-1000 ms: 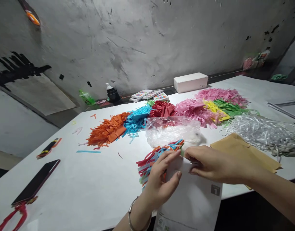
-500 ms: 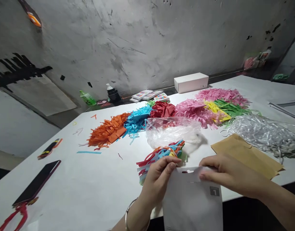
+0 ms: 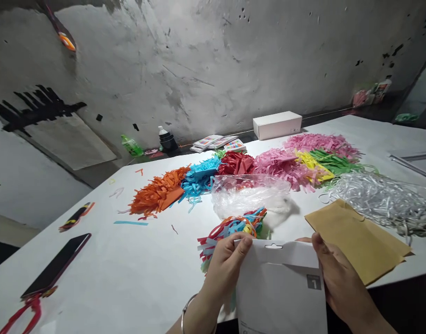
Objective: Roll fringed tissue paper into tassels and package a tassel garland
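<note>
Between my two hands is a flat white cardboard box point(image 3: 280, 292) with a hang hole near its top edge and a grey "1" mark. My left hand point(image 3: 225, 264) pinches its upper left edge, thumb on the near face. Along the right edge, my right hand point(image 3: 338, 278) grips it, thumb near the top corner and fingers mostly behind. Just beyond the box lies a bundle of multicoloured paper strips point(image 3: 230, 227), partly hidden by my left hand. Behind the bundle rests a crumpled clear plastic bag point(image 3: 249, 192). Brown paper envelopes point(image 3: 355, 241) lie right of the box.
Fringed paper piles in orange point(image 3: 157, 190), blue point(image 3: 199, 176), red point(image 3: 235, 163) and pink point(image 3: 279, 167) line the table. Silvery strands point(image 3: 376, 195) spread at right. A phone point(image 3: 56, 266) and red-handled scissors point(image 3: 30, 313) lie left. A white box point(image 3: 277, 125) stands at the back.
My right hand has moved from the box's top edge to its right side. The hang hole and top edge now show more fully. My left hand stays at the upper left.
</note>
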The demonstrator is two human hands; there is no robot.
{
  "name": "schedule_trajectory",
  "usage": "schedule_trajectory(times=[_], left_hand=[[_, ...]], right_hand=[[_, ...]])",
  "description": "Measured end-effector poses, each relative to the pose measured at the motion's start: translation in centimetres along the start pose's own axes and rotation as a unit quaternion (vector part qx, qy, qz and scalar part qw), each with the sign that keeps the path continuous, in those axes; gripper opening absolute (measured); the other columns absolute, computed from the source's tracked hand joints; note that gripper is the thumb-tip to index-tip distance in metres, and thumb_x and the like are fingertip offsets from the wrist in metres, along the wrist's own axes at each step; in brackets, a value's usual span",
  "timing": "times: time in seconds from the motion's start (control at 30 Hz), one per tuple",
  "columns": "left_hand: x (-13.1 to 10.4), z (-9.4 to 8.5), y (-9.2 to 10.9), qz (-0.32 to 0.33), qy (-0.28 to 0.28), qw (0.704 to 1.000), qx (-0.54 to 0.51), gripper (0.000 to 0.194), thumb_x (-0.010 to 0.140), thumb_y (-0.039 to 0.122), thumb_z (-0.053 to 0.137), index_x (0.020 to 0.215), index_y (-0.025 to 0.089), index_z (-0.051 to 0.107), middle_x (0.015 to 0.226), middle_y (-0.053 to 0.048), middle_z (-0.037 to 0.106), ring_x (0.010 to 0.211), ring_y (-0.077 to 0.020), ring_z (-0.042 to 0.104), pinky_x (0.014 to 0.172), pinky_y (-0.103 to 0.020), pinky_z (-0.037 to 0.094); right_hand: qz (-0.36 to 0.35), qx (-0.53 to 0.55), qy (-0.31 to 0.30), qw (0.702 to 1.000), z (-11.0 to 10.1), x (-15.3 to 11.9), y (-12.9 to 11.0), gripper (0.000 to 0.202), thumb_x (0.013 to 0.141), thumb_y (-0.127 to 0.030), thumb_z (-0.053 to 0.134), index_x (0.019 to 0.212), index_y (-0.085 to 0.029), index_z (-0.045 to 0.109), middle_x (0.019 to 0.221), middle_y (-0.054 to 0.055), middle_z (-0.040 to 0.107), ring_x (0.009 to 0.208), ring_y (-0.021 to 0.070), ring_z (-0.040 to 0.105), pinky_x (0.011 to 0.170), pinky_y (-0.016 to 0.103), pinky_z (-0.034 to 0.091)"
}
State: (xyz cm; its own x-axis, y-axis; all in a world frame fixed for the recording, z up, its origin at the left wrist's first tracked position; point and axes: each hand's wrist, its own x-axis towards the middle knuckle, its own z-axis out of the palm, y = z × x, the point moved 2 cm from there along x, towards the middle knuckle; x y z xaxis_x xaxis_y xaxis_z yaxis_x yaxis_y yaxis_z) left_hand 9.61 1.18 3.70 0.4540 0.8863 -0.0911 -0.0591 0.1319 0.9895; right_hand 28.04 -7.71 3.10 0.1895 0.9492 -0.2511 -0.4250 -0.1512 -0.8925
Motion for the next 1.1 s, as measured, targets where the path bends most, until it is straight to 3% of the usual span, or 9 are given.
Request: schedule_trajectory(times=[0.13,0.3,0.43,0.57,0.7,0.83,0.97,1.03,1.1], left_hand=[[-0.2,-0.2,0.1,-0.003,0.027,1.000,-0.001,0.051,0.079,0.066,0.070,0.077,0.015,0.071,0.059,-0.001,0.059,0.053,-0.0117,0.049,0.045,-0.020,0.034],[0.1,0.0,-0.3,-0.072,0.024,0.990,-0.119,0.045,0.076,0.058,0.077,0.070,0.015,0.065,0.056,0.001,0.059,0.049,-0.0103,0.050,0.046,-0.019,0.038],[0.5,0.1,-0.1,-0.104,-0.038,0.980,-0.164,0.044,0.074,0.056,0.080,0.070,0.014,0.067,0.056,-0.002,0.062,0.050,-0.0116,0.054,0.050,-0.020,0.041],[0.0,-0.2,1.2,-0.027,-0.100,0.993,-0.047,0.038,0.076,0.053,0.079,0.083,0.016,0.075,0.064,-0.004,0.066,0.060,-0.0160,0.058,0.057,-0.023,0.044],[-0.9,-0.6,1.9,0.116,0.034,0.987,0.104,0.035,0.084,0.052,0.071,0.078,0.017,0.075,0.069,-0.004,0.065,0.065,-0.0160,0.055,0.060,-0.023,0.042],[-0.6,0.0,0.5,-0.021,0.029,0.996,-0.077,0.041,0.079,0.057,0.075,0.085,0.016,0.073,0.068,-0.004,0.066,0.059,-0.0160,0.058,0.055,-0.023,0.043],[0.4,0.4,0.6,-0.087,-0.001,0.986,-0.141,0.039,0.070,0.047,0.086,0.089,0.017,0.071,0.073,-0.004,0.071,0.059,-0.0150,0.064,0.056,-0.021,0.047],[1.0,0.1,1.6,-0.092,-0.010,0.989,-0.118,0.039,0.067,0.041,0.089,0.092,0.018,0.071,0.079,-0.004,0.073,0.062,-0.0150,0.066,0.057,-0.021,0.048],[1.9,-0.5,3.2,-0.090,0.004,0.992,-0.086,0.043,0.065,0.039,0.089,0.097,0.019,0.070,0.078,-0.004,0.074,0.060,-0.0157,0.066,0.054,-0.021,0.049]], right_hand=[[-0.062,-0.101,0.016,0.993,-0.3,-0.2,-0.4,0.053,0.082,-0.067,0.064,0.064,-0.018,0.056,0.060,-0.002,0.049,0.056,0.0121,0.044,0.051,0.023,0.036],[-0.165,-0.256,-0.089,0.948,-1.1,-0.1,-1.2,0.047,0.097,-0.056,0.049,0.071,-0.018,0.062,0.067,0.000,0.053,0.064,0.0141,0.049,0.059,0.024,0.039],[-0.137,-0.179,-0.167,0.960,-2.0,0.3,-1.0,0.047,0.096,-0.057,0.051,0.085,-0.016,0.072,0.074,0.005,0.064,0.069,0.0171,0.057,0.062,0.026,0.044],[-0.117,-0.123,-0.093,0.981,-2.0,0.3,-0.8,0.049,0.092,-0.060,0.055,0.092,-0.015,0.075,0.074,0.006,0.067,0.069,0.0184,0.060,0.059,0.026,0.046],[-0.209,-0.254,0.048,0.943,-1.4,-0.4,-0.7,0.045,0.094,-0.058,0.052,0.087,-0.019,0.074,0.069,0.003,0.065,0.064,0.0169,0.058,0.057,0.025,0.042],[-0.282,-0.326,0.128,0.893,-0.7,-0.8,-0.7,0.045,0.095,-0.057,0.050,0.073,-0.021,0.065,0.055,-0.003,0.047,0.050,0.0120,0.044,0.050,0.024,0.032],[-0.243,-0.235,0.106,0.935,-0.5,0.0,-0.2,0.053,0.096,-0.060,0.049,0.060,-0.021,0.045,0.053,-0.006,0.033,0.048,0.0097,0.035,0.046,0.022,0.029],[-0.237,-0.200,0.082,0.947,-1.1,0.7,0.1,0.053,0.097,-0.061,0.044,0.064,-0.021,0.047,0.055,-0.004,0.041,0.051,0.0108,0.042,0.047,0.022,0.036],[-0.270,-0.225,0.086,0.932,-3.1,1.6,0.2,0.051,0.102,-0.056,0.032,0.083,-0.019,0.061,0.065,0.001,0.058,0.058,0.0145,0.056,0.053,0.024,0.047]])
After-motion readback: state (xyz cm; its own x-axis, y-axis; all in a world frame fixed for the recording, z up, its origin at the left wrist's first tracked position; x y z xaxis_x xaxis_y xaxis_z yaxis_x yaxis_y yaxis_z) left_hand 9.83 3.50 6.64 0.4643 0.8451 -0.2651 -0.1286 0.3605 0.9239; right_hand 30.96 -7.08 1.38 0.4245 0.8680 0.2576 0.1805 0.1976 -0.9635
